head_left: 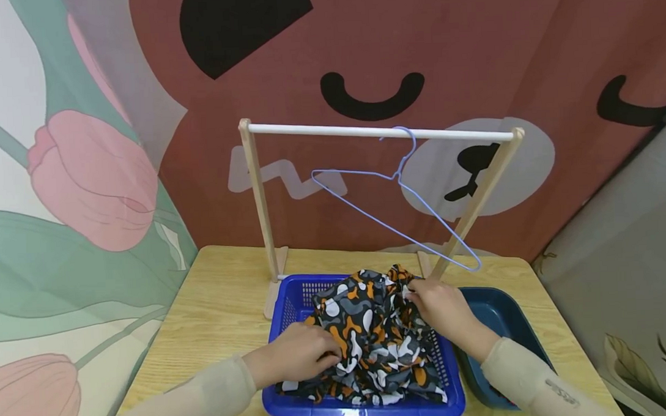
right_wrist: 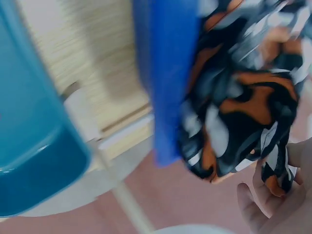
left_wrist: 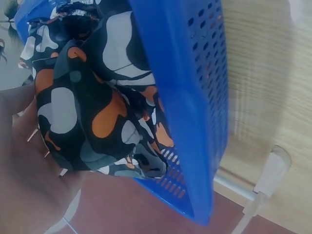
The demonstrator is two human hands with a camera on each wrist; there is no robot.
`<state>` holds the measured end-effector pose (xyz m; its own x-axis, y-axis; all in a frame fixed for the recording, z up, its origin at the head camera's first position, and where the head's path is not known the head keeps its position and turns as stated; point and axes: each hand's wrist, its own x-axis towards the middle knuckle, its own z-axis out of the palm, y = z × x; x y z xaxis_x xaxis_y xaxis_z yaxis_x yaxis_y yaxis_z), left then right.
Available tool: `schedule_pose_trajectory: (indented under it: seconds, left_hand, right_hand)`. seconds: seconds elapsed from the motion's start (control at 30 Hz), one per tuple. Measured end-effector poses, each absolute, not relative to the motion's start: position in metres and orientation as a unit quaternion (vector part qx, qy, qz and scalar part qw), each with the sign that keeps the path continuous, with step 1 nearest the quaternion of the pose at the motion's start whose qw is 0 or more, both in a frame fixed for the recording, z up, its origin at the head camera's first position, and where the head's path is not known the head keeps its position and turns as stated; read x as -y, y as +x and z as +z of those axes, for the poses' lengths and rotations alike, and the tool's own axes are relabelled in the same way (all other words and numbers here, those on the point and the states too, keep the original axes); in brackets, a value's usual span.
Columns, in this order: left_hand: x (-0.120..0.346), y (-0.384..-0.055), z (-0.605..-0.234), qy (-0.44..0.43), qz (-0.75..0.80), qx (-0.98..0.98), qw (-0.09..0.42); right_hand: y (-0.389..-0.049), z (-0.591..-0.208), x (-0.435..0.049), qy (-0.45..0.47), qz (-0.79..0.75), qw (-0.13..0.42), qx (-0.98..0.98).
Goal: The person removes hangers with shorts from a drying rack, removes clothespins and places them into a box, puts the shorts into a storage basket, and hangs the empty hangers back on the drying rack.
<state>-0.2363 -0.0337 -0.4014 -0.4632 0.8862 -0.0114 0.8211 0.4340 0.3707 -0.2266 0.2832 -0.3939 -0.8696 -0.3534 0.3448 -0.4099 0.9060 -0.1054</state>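
Observation:
A crumpled camouflage-patterned cloth (head_left: 365, 335) in black, grey, orange and white lies heaped in a blue plastic basket (head_left: 452, 387). Its garment type cannot be made out. My left hand (head_left: 299, 353) grips the cloth's left side; in the left wrist view, a fold of the cloth (left_wrist: 92, 112) hides part of that hand (left_wrist: 34, 161). At the upper right of the heap, my right hand (head_left: 441, 305) pinches a raised edge. The right wrist view shows a bunched end of the cloth (right_wrist: 275, 170) between the fingers of that hand (right_wrist: 278, 204).
Behind the basket stands a wooden rack with a white rod (head_left: 330, 130). A light blue wire hanger (head_left: 366, 216) hangs from it, slanting down to the right. To the basket's right, a dark teal tub (head_left: 496, 306) sits on the wooden table (head_left: 221, 304). A printed curtain (head_left: 284, 81) hangs behind.

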Motion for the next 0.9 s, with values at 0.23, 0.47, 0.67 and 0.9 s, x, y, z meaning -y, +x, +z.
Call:
schedule_pose_trajectory:
  seconds: [0.23,0.47,0.67,0.9]
  left_hand:
    - [0.044,-0.235,-0.401,0.493,0.162,-0.851,0.082]
    - [0.056,-0.233,-0.404,0.489,0.186,-0.850,0.062]
    - [0.062,-0.231,-0.400,0.498,0.194,-0.844,0.034]
    - [0.068,-0.226,-0.396,0.523,0.180,-0.833,0.001]
  right_hand:
    - [-0.200,-0.391,-0.247,0.305,0.087,0.187,0.930]
    - [-0.179,-0.393,-0.231,0.396,0.060,0.133,0.906]
    - [-0.165,-0.401,-0.228,0.413,0.001,-0.009,0.911]
    - [-0.158,-0.400,-0.230,0.378,-0.006,-0.096,0.921]
